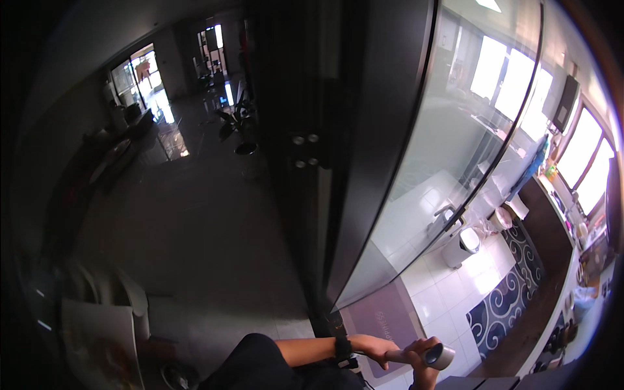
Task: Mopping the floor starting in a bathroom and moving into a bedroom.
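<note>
Cylinder-headed tool (446,357) fills our closed right hand (424,372); our left hand (370,347) half-curls by its handle (396,356), grip unclear.

The tube (446,357) is grey, the rug (497,318) navy with swirls.

1. At five o'clock, my right hand (424,365) wraps around a grey tube-shaped thing (443,357), just behind its wide round end.
2. My left hand (369,348), a dark band (342,349) on its wrist, is at the narrow end; I can't tell how firmly its fingers close.
3. Also toward five, beyond my hands, a mauve mat (374,318) lies on the floor (448,296).
4. Toward four: a white bin (452,252) and a dark swirl-patterned rug (510,309).
5. At two, a glass panel (432,136).
6. Between ten and eleven, a potted plant (246,149).
</note>
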`<control>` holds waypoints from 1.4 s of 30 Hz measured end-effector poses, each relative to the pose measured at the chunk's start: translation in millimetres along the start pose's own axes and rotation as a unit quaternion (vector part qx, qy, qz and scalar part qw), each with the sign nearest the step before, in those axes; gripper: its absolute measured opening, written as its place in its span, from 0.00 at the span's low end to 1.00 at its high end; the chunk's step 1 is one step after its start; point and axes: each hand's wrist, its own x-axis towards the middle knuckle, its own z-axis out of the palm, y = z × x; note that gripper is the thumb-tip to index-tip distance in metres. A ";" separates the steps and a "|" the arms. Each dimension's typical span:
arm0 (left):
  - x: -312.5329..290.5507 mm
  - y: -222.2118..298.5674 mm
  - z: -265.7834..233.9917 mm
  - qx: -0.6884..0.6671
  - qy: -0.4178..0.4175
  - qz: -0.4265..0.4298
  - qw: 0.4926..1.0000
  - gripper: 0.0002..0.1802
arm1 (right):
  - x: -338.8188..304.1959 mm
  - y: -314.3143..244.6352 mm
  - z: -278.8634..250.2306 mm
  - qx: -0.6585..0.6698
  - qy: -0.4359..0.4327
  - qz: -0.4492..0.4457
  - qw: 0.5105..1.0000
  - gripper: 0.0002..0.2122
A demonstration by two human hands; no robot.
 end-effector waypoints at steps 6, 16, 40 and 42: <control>-99.4 33.9 18.0 0.018 0.114 -0.022 0.993 0.22 | 10.2 4.9 71.7 -0.012 -0.176 -0.087 0.981 0.10; -206.8 21.2 46.5 -0.065 0.475 0.154 0.864 0.12 | 37.4 25.5 160.6 0.015 -0.442 -0.101 0.891 0.20; -669.9 53.2 -218.9 0.034 0.737 0.084 0.670 0.11 | 199.1 136.0 720.3 -0.177 -0.380 -0.294 0.859 0.28; -716.7 83.5 -262.0 0.090 0.704 0.129 0.693 0.10 | 243.1 120.0 766.5 -0.102 -0.502 -0.106 0.852 0.26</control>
